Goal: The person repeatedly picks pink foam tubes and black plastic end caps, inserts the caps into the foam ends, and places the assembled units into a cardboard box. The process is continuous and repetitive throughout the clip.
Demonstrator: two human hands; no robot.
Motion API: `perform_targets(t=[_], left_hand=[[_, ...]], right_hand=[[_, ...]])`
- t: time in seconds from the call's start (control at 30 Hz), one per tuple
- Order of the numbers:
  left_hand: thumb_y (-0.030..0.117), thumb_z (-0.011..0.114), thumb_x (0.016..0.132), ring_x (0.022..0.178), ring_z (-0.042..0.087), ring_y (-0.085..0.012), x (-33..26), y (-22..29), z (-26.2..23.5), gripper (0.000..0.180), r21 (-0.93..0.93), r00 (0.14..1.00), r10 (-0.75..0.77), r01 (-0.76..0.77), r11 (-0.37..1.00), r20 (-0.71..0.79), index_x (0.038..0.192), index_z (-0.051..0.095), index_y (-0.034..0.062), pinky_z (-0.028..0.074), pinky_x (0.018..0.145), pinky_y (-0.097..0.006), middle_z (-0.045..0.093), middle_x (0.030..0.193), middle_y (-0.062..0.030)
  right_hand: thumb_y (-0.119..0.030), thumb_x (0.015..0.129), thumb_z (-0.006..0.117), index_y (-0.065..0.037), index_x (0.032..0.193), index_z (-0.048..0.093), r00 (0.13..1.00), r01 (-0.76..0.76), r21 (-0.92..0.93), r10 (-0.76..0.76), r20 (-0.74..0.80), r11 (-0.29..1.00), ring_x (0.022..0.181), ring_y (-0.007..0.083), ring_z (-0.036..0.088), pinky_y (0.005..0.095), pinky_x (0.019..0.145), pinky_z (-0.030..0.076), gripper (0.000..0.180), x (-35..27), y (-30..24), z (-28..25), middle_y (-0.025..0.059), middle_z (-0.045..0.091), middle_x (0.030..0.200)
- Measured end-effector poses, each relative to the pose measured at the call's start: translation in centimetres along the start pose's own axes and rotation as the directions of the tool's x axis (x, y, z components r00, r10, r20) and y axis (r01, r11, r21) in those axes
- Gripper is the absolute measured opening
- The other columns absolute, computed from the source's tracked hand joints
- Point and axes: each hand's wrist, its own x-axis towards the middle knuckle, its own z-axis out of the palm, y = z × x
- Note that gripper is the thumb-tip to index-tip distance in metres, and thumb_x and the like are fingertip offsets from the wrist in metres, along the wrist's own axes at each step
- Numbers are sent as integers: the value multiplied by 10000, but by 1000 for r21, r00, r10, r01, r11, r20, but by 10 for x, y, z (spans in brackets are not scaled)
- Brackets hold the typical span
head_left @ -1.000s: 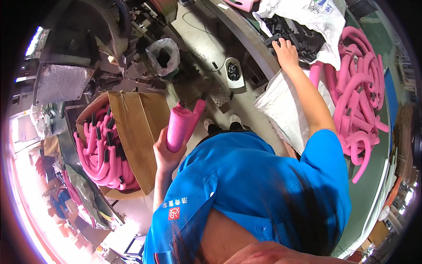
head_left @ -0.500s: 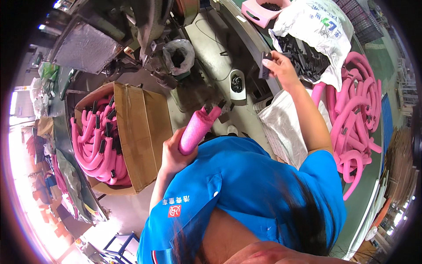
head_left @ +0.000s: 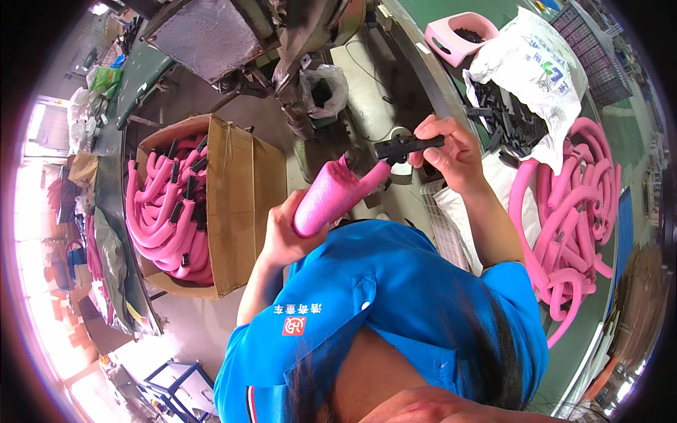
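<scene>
My left hand (head_left: 283, 227) is wrapped around a thick pink foam-covered tube (head_left: 326, 199) in front of my blue shirt. A thinner pink end of it sticks out toward the right. In my right hand (head_left: 451, 151), a black plastic piece (head_left: 417, 146) is pinched between thumb and fingers. This piece lies across the tip of the thinner pink end; whether it is fitted onto it I cannot tell. To the right of that hand, a white sack (head_left: 539, 60) lies open with many loose black plastic pieces (head_left: 508, 123) at its mouth.
On the left stands a cardboard box (head_left: 236, 204) full of bent pink tubes with black ends. More pink tubes (head_left: 571, 204) are heaped on the green table at right. A pink container (head_left: 451, 39) sits beyond the sack. Ahead are machinery and a bag-lined bin (head_left: 326, 92).
My right hand has come away from beside the sack, bringing the black plastic piece leftward to the tube's thin end. My left hand still grips the tube. The whole view has shifted slightly.
</scene>
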Motion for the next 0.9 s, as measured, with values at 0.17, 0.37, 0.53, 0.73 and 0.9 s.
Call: perform_targets(t=[0.17,0.37,0.53,0.73,0.9], left_hand=[[86,717,680,767,666,-196,-5,3,-1,443,37,1000,22,-22,999,-8,1093,577,7,516,723,-303,664,859,-129],[92,731,675,764,672,-223,-11,0,5,469,109,996,79,-73,991,-46,1106,574,-3,522,713,-317,666,855,-128],[66,713,606,768,665,-298,-15,-6,7,578,176,994,107,-109,978,19,1165,572,28,528,707,-346,657,892,-153],[70,719,648,762,670,-256,-15,-1,8,510,134,993,87,-75,988,-84,1133,576,6,523,706,-324,661,877,-147],[49,726,627,739,671,-266,-12,3,5,485,159,996,89,-87,983,-8,1091,594,11,522,683,-324,661,844,-146]], right_hand=[[-62,891,594,-23,1012,529,998,-58,64,61,-35,996,733,119,549,266,701,479,143,3,-1,18,43,516,926],[-103,940,530,-48,972,469,990,-137,35,138,-10,990,686,68,470,216,611,390,88,5,0,28,14,477,824],[-128,949,517,-60,987,462,967,-224,-83,232,107,971,654,40,414,195,575,351,95,6,-6,30,-16,442,787],[-138,960,486,-67,1003,466,977,-209,-70,211,26,975,658,44,396,193,590,335,86,14,-12,18,-20,432,784],[-125,978,463,-62,1012,458,973,-214,-97,221,72,972,668,56,402,201,598,350,72,10,-8,24,-10,426,807]])
